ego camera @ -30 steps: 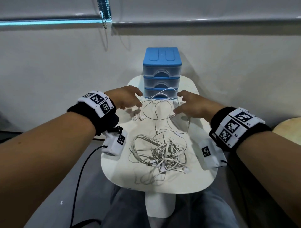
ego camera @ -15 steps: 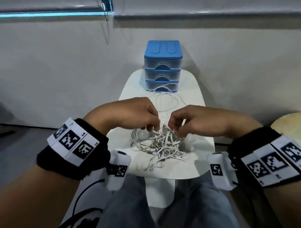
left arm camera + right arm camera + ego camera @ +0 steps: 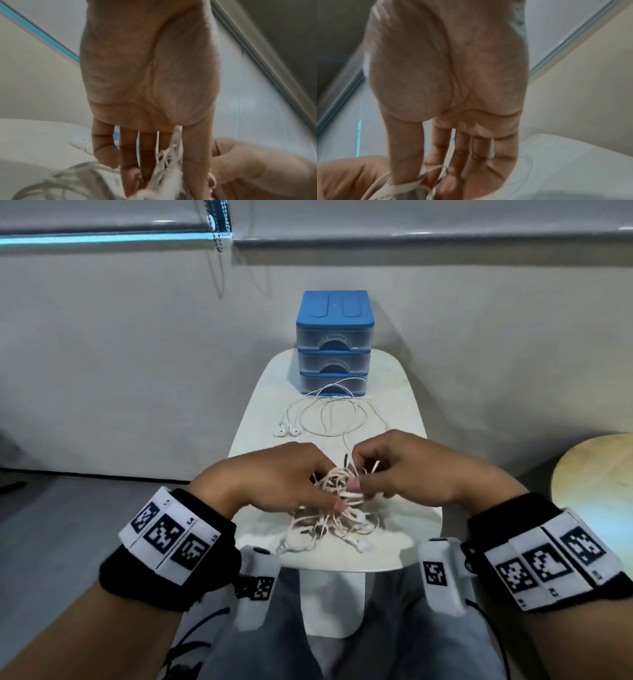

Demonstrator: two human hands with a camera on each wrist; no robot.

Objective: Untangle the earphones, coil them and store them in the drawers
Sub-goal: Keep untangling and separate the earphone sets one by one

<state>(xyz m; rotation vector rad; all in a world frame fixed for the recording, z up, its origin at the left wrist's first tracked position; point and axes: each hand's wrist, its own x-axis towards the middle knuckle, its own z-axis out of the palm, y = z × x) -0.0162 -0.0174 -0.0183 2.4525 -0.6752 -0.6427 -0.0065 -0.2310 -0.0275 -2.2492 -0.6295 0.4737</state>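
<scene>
Left hand (image 3: pixel 274 481) pinching tangled earphones (image 3: pixel 337 508) just in front of blue drawer unit (image 3: pixel 334 344), fingers curling into cords. Tangle lying on white bench (image 3: pixel 411 508). Right hand (image 3: pixel 407 470) pinching same tangle. Separate loose earphone (image 3: pixel 322 419) lying between tangle and drawers.

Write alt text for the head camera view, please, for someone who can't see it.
Two hands, left hand and right hand, pinch a tangled bundle of white earphones over a small white table. Behind lie one loose pair of earphones and a blue three-drawer unit, drawers closed.
</scene>
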